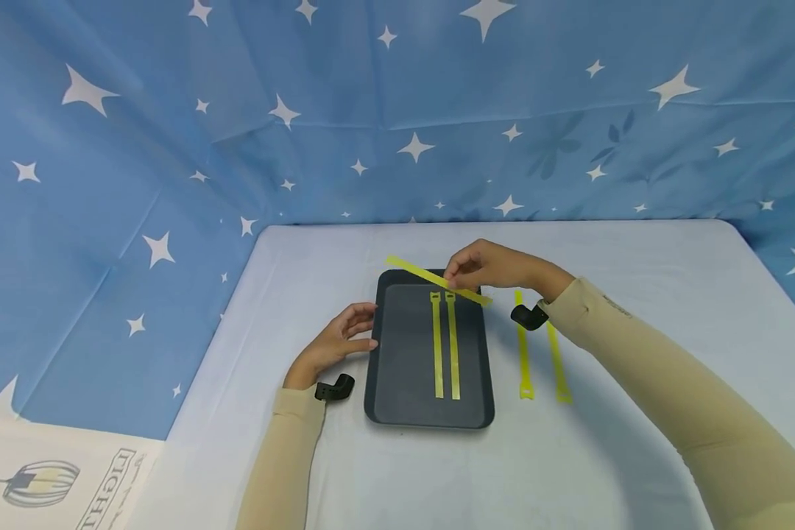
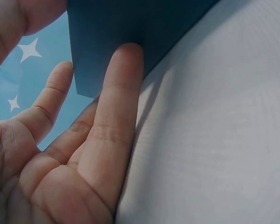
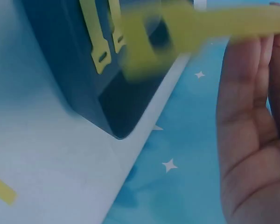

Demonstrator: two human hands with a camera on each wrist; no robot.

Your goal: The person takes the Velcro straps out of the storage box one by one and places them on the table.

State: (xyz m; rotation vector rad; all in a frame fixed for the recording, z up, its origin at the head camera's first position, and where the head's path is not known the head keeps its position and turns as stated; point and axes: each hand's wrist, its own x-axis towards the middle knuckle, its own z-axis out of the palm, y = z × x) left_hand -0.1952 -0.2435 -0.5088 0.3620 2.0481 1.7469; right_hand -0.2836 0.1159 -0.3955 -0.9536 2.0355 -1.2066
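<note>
Your left hand spreads against the tray's left wall, likely steadying it; fingers nearly straight. Inside, right of middle: two straps, parallel, probably spaced to avoid overlap. Your right hand pinches a third strap, tilted above the tray's far edge. Two more straps lie on the table, seemingly for easy right-side reach.
</note>
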